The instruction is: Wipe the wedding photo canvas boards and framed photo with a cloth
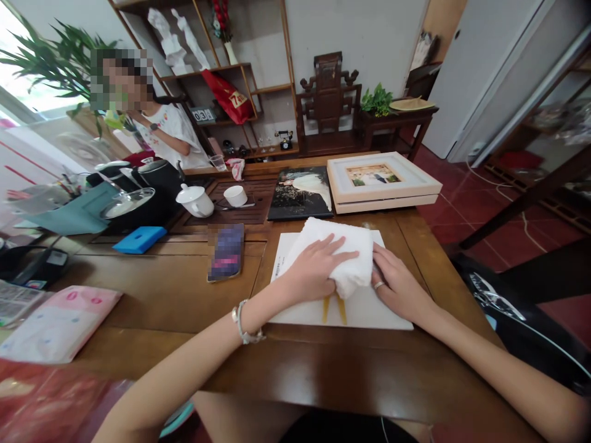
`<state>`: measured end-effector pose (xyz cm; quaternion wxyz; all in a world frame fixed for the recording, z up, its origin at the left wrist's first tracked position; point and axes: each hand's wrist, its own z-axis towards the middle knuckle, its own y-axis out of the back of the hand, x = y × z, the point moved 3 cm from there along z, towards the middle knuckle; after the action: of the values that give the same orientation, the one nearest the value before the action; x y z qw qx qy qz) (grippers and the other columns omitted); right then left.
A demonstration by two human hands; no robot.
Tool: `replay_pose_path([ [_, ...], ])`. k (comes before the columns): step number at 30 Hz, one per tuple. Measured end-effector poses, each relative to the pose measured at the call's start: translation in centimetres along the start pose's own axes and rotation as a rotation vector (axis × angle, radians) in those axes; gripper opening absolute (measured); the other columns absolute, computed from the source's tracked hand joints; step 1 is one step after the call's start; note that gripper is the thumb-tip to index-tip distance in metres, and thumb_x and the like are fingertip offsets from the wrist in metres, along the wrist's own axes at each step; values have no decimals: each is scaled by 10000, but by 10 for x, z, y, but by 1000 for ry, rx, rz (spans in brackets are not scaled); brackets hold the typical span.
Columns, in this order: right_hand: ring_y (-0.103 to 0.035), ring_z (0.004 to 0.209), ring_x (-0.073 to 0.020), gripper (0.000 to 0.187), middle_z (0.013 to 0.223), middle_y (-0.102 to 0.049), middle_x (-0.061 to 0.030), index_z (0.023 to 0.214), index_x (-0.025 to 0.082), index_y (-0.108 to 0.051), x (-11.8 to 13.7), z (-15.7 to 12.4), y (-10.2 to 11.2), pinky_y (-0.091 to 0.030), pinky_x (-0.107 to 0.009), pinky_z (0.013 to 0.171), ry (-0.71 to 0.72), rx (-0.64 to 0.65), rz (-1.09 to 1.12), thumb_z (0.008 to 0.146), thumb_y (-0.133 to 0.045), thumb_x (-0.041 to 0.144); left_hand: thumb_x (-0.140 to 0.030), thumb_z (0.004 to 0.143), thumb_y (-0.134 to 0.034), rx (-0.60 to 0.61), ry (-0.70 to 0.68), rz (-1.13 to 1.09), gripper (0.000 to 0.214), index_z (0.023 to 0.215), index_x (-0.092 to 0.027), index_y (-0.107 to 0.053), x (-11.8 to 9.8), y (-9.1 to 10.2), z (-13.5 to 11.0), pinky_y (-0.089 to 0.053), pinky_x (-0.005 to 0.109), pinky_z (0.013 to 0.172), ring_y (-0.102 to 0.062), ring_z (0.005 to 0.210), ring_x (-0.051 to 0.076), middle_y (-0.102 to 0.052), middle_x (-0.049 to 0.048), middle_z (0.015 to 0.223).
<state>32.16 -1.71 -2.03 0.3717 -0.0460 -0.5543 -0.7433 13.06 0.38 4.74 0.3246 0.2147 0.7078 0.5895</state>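
Note:
A folded white towel (pixel 339 249) rests on a flat white board or box (pixel 369 314) near the table's front edge. My left hand (pixel 318 261) lies on the towel's top with its fingers spread. Against the towel's right side is my right hand (pixel 399 283), its fingertips curled around the edge and partly hidden. Two narrow yellow strips (pixel 341 311) stick out from under the towel's near side; the rest of them is covered. Small dark print shows at the board's left edge.
Behind the board are a dark photo panel (pixel 300 194) and a light framed photo (pixel 385 200). To the left are a blurred purple phone-like item (pixel 226 252), a blue box (pixel 139 240), a white lidded cup (pixel 194 200) and a black kettle (pixel 161 178). A person (pixel 170 132) sits beyond the table.

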Motion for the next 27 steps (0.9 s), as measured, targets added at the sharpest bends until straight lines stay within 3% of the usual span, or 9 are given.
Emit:
replay_pose_path([
  [8,-523,1193,-329,268,1199,-577,-172,1179,179,-515,3,3,3,-442,-537,989,-12,-3,10,936,-409,222,-115,792,-430,-71,-118,-198,610,1397,-173,-478,11,12,62,-335,381,1146,-428,1383,235,-484,64,1490],
  [12,-517,1208,-322,297,1195,-576,-162,1221,193,-494,4,3,6,-443,-533,992,-13,-8,30,938,-406,219,-158,778,-435,-74,-163,-207,520,1280,-191,-562,4,15,71,-456,373,1018,-582,1211,248,-621,59,1340],
  [16,-497,1261,-320,278,1244,-577,-177,1192,174,-521,2,1,4,-438,-528,1015,-25,14,4,950,-403,243,-173,775,-450,-51,-48,-158,498,1259,-146,-566,3,20,54,-483,389,964,-602,1172,275,-636,115,1297],
  [23,-394,1391,-286,368,1430,-501,-172,1296,159,-503,-1,-2,1,-354,-539,1126,-35,-3,-7,966,-399,286,-164,810,-471,25,212,38,516,1321,-96,-503,7,25,0,-485,455,950,-586,1180,332,-616,172,1280],
  [27,-386,1401,-277,402,1441,-498,-174,1320,140,-503,-1,-2,1,-340,-534,1143,-57,14,-22,969,-388,300,-186,841,-474,76,286,166,513,1333,-39,-475,-7,18,-36,-482,497,958,-524,1248,376,-564,236,1326],
])
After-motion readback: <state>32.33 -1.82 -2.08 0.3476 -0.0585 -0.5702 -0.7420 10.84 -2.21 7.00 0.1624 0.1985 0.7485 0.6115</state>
